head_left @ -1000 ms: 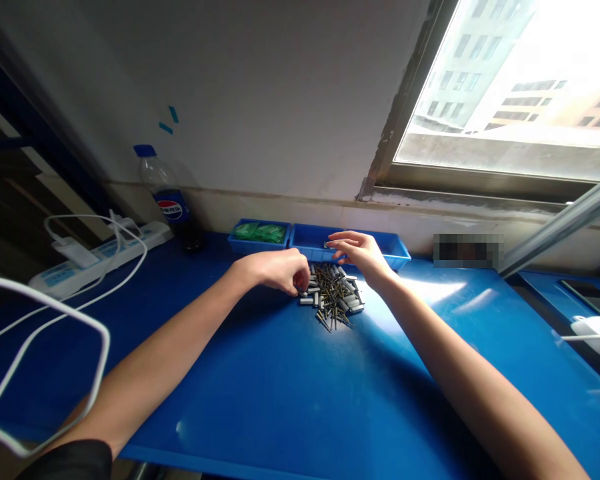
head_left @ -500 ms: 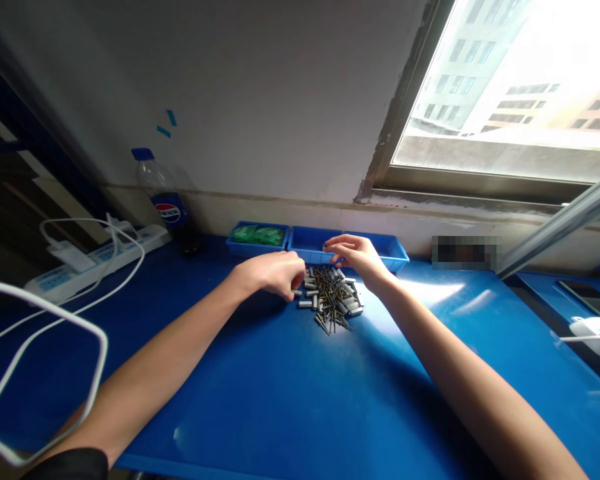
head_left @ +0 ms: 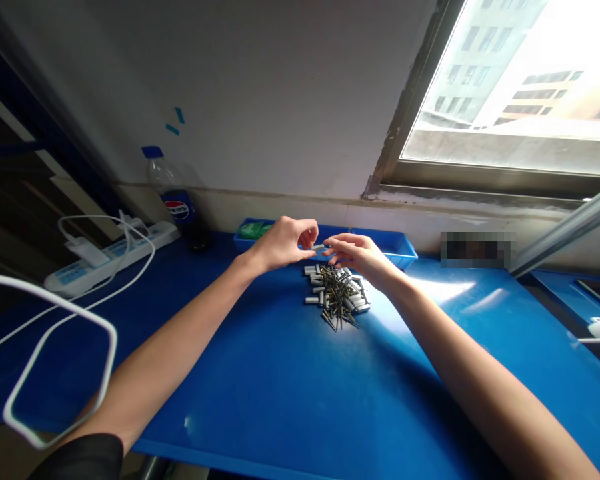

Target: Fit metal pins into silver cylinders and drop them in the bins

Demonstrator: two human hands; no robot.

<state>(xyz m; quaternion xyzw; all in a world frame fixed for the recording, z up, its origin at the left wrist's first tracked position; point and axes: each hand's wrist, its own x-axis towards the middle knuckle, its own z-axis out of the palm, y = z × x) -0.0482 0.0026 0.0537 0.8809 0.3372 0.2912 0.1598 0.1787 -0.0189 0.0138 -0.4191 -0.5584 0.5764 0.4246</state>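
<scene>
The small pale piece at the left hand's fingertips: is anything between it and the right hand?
Nothing visible is. The small pale piece sits between the left hand and the right hand, one end close to the latter; whether they touch is too small to tell. The pile of parts lies on the table, not between.

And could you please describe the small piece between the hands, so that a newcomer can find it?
On the blue table, find the heap of small parts. Just above it in the view, the left hand and the right hand almost meet, with the pale piece between them. Unlike the similar pieces lying in the heap, it is held in the air.
</scene>
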